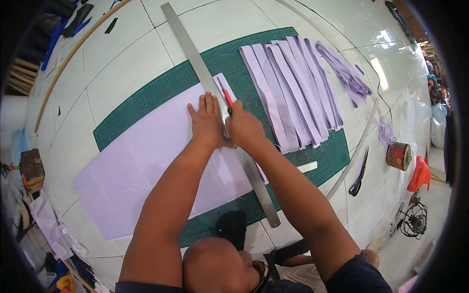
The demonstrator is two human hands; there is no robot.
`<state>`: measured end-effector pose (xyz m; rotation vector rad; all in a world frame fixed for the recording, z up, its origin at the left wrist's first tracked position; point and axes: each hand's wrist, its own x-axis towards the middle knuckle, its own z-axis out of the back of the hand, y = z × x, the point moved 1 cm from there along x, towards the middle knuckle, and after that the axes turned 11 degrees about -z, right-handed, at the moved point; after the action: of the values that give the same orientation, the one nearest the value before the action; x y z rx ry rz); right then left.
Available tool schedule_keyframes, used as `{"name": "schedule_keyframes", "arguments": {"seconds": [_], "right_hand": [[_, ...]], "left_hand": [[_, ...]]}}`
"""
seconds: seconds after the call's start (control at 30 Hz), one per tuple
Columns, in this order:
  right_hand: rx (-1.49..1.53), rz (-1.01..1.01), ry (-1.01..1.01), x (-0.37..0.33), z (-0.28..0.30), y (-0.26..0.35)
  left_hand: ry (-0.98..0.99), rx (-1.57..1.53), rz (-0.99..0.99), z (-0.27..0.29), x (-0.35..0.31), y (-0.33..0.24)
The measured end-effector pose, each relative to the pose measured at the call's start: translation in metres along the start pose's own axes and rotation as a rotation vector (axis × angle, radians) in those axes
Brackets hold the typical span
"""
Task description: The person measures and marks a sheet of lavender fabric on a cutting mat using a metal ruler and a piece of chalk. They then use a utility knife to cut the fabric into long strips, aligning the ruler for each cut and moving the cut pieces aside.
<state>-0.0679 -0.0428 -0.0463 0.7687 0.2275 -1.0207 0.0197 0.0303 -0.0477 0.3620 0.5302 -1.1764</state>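
Note:
A folded lilac fabric piece (146,161) lies on a green cutting mat (132,115). Across its right part runs a long steel ruler (188,44). My left hand (208,122) presses flat on the ruler and the fabric, fingers stretched out. Just right of it, my right hand (245,128) is closed around a red cutter (227,98) against the ruler's right edge; its blade is hidden. A narrow lilac strip (222,83) shows along that edge. Several cut lilac fabric strips (288,93) lie in a row on the mat's right side.
Off the mat to the right are a bundle of lilac strips (344,73), black scissors (359,176), a red tin (398,156) and a red plastic bag (419,175). A small white rectangular piece (308,167) lies on the mat. A curved wooden strip (61,68) lies on the tiles at left.

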Motion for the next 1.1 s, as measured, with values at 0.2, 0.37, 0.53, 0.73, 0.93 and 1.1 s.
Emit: {"name": "schedule_keyframes", "arguments": {"seconds": [0.2, 0.37, 0.53, 0.73, 0.93, 1.1], "right_hand": [[-0.057, -0.017, 0.029, 0.017, -0.005, 0.023], [-0.063, 0.025, 0.006, 0.021, -0.009, 0.017], [-0.055, 0.039, 0.039, 0.027, 0.006, 0.027], [-0.119, 0.029, 0.110, 0.010, 0.012, 0.007], [-0.177, -0.095, 0.246, -0.079, 0.004, -0.068], [-0.180, -0.177, 0.270, -0.164, 0.003, -0.130]], "left_hand": [[0.031, 0.008, 0.001, -0.002, 0.002, 0.002], [0.039, 0.030, 0.006, 0.000, -0.001, 0.001], [0.028, 0.033, 0.001, 0.003, -0.002, 0.001], [0.027, 0.056, -0.024, 0.002, 0.002, -0.004], [0.029, 0.018, -0.008, 0.005, -0.003, -0.001], [0.012, 0.008, -0.008, 0.000, 0.001, 0.000]]}}
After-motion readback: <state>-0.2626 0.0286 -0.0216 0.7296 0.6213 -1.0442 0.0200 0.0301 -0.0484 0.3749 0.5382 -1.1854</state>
